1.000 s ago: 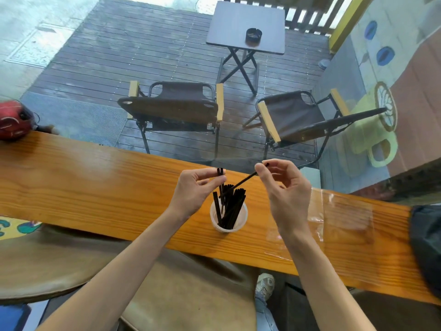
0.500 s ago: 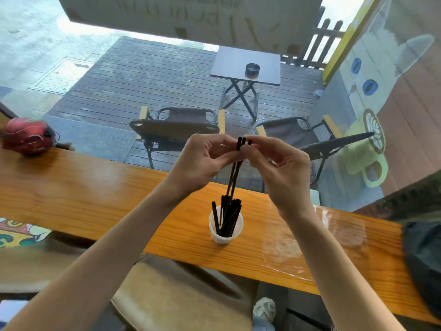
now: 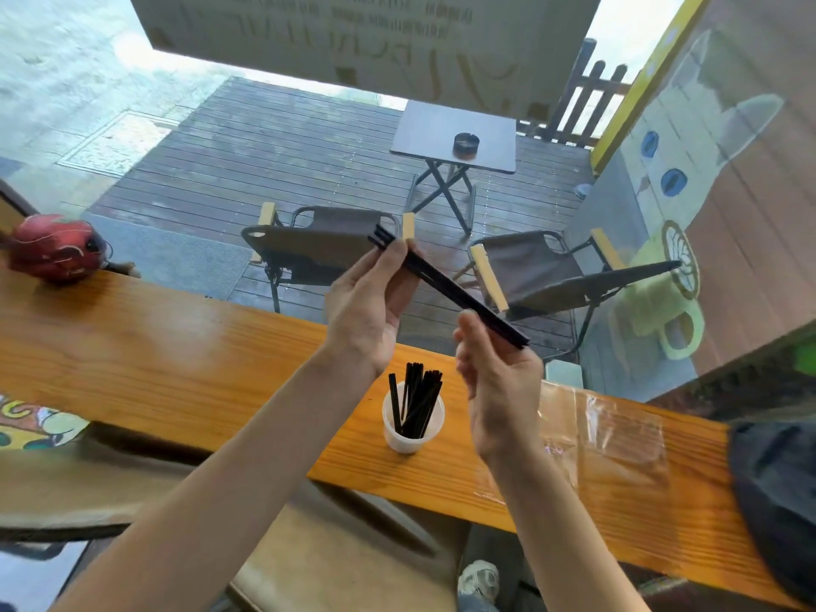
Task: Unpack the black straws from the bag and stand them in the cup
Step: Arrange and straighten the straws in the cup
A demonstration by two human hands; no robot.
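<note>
A small white cup (image 3: 413, 435) stands on the wooden counter (image 3: 176, 360) with several black straws (image 3: 415, 401) upright in it. Above the cup I hold a thin bundle of black straws (image 3: 446, 287), slanting down to the right. My left hand (image 3: 368, 302) pinches its upper end. My right hand (image 3: 499, 382) supports the lower end with the fingers curled under it. The clear plastic bag (image 3: 609, 439) lies flat on the counter to the right of the cup.
A red helmet-like object (image 3: 55, 249) sits at the counter's far left. A dark bag (image 3: 781, 496) rests at the right end. Behind the glass stand two folding chairs (image 3: 318, 245) and a small table (image 3: 455, 134). My shoe (image 3: 479, 576) shows below.
The held straws have swung from nearly upright over the cup to a slant down to the right. My right hand has dropped to their lower end; my left hand stays on the upper end.
</note>
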